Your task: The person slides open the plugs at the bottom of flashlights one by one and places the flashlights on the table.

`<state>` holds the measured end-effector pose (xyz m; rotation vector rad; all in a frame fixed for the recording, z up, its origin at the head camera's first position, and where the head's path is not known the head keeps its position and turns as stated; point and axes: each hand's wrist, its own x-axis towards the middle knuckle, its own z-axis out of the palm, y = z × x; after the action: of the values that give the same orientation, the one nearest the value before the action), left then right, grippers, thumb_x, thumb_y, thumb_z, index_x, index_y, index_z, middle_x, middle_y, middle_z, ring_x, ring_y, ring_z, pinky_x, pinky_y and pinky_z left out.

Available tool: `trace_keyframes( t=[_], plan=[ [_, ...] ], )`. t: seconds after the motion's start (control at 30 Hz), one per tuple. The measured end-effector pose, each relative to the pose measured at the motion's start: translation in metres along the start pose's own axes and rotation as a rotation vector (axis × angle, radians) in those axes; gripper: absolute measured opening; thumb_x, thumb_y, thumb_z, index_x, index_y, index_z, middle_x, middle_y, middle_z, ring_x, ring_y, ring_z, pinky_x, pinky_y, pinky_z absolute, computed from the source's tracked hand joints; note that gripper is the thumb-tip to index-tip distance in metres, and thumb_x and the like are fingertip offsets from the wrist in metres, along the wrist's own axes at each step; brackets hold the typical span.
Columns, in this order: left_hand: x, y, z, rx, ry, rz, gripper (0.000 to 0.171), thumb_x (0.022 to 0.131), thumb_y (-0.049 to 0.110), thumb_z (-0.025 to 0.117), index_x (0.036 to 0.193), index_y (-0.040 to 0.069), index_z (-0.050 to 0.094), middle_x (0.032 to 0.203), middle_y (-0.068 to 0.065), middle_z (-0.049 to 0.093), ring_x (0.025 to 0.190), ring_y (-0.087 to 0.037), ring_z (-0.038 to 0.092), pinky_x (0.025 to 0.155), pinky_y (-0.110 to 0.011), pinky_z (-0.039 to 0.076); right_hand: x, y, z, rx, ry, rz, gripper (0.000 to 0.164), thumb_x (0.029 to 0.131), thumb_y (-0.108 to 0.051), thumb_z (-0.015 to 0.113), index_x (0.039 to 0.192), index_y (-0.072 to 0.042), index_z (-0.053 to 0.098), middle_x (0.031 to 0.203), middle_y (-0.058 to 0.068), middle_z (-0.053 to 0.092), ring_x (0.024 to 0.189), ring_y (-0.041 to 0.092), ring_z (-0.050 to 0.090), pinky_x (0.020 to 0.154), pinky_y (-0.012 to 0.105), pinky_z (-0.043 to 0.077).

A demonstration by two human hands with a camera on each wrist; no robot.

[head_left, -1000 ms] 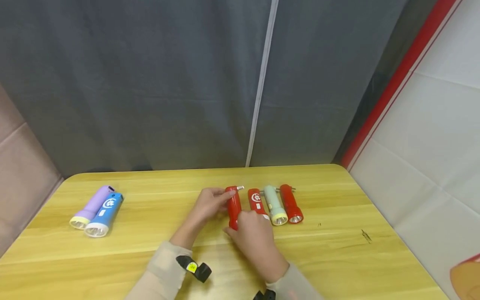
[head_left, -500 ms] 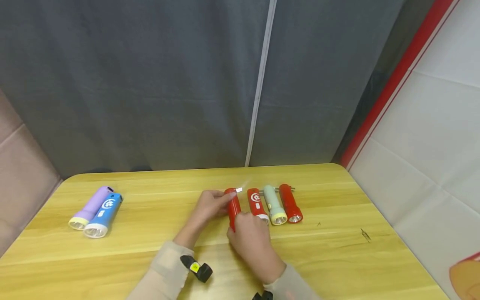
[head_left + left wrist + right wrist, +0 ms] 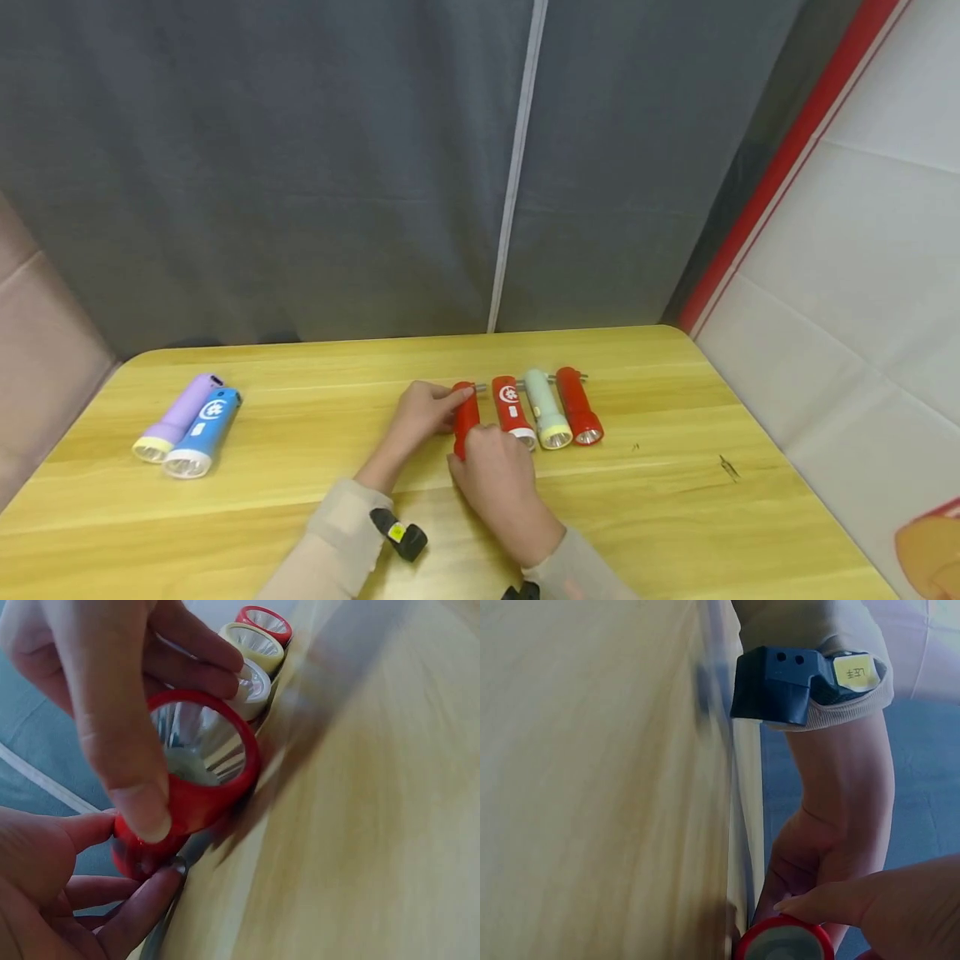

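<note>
Both hands hold a red flashlight (image 3: 467, 414) on the wooden table, its lens end toward the person. My left hand (image 3: 422, 412) pinches the tail end between thumb and fingers, beside a small metal piece (image 3: 481, 387) that sticks out to the right. Around the lens end curls my right hand (image 3: 497, 479); in the left wrist view its thumb presses the red rim (image 3: 199, 806). Just right lie a red flashlight with a white logo (image 3: 510, 406), a mint-green flashlight (image 3: 546, 404) and another red flashlight (image 3: 576, 404), side by side, lenses facing the person.
At the table's (image 3: 675, 517) left lie a purple flashlight (image 3: 182, 412) and a blue flashlight (image 3: 204, 433), touching. A grey curtain (image 3: 262, 183) hangs behind the table, and a white wall panel (image 3: 847, 292) stands at the right.
The held flashlight's tail end has come down slightly toward the person. Its metal piece, tilted upward earlier, now lies about level. Both hands keep hold, and the other flashlights stay put.
</note>
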<state>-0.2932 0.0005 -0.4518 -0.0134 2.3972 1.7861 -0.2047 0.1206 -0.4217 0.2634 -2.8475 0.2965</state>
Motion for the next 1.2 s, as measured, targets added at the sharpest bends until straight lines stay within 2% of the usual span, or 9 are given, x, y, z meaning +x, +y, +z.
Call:
trace_keyframes(
  t=[0.2,0.37,0.53,0.7,1.0,1.2],
  plan=[
    [0.0008,0.0020,0.0030,0.129,0.031,0.038,0.032,0.093,0.032,0.073,0.076,0.004,0.076,0.064,-0.003,0.068,0.054,-0.011,0.061,0.053,-0.025,0.054,0.0015,0.0006,0.0019,-0.003,0.008,-0.020,0.036,0.082,-0.029,0.081,0.061,-0.010,0.059,0.056,0.002,0.056,0.044,0.012,0.044,0.039,0.022,0.034],
    [0.0007,0.0030,0.0041,0.180,0.043,0.053,0.033,0.095,0.032,0.071,0.075,0.005,0.074,0.060,-0.003,0.063,0.053,-0.013,0.057,0.051,-0.023,0.051,0.0020,0.0017,0.0022,0.010,0.016,-0.019,0.033,0.082,-0.024,0.079,0.060,-0.009,0.060,0.055,0.002,0.054,0.043,0.012,0.043,0.039,0.022,0.032],
    [0.0011,0.0026,0.0050,0.190,0.041,0.063,0.032,0.096,0.031,0.068,0.081,0.003,0.074,0.065,-0.003,0.064,0.056,-0.013,0.058,0.051,-0.023,0.051,0.0027,0.0027,0.0029,0.035,0.028,0.010,0.028,0.081,-0.024,0.079,0.067,-0.005,0.064,0.064,0.005,0.058,0.046,0.013,0.047,0.040,0.023,0.035],
    [0.0008,0.0035,0.0065,0.196,0.019,0.074,0.032,0.097,0.031,0.067,0.082,0.005,0.074,0.063,-0.002,0.062,0.056,-0.013,0.056,0.052,-0.023,0.048,0.0031,0.0030,0.0026,0.013,0.017,0.022,0.029,0.081,-0.028,0.081,0.078,-0.002,0.067,0.074,0.007,0.061,0.050,0.013,0.048,0.041,0.023,0.037],
    [-0.0018,0.0053,0.0072,0.192,0.007,0.073,0.031,0.099,0.031,0.065,0.085,0.004,0.073,0.065,-0.003,0.063,0.057,-0.013,0.057,0.053,-0.023,0.048,0.0020,0.0032,0.0036,-0.021,0.054,0.006,0.027,0.083,-0.025,0.078,0.077,0.000,0.068,0.075,0.010,0.063,0.046,0.014,0.047,0.039,0.024,0.035],
    [-0.0025,0.0053,0.0088,0.191,0.002,0.074,0.031,0.098,0.032,0.065,0.087,0.005,0.074,0.065,-0.003,0.063,0.057,-0.013,0.057,0.054,-0.023,0.048,0.0011,0.0031,0.0060,-0.042,0.081,0.006,0.028,0.085,-0.024,0.076,0.077,0.001,0.068,0.075,0.010,0.061,0.047,0.018,0.053,0.039,0.028,0.040]
  ],
)
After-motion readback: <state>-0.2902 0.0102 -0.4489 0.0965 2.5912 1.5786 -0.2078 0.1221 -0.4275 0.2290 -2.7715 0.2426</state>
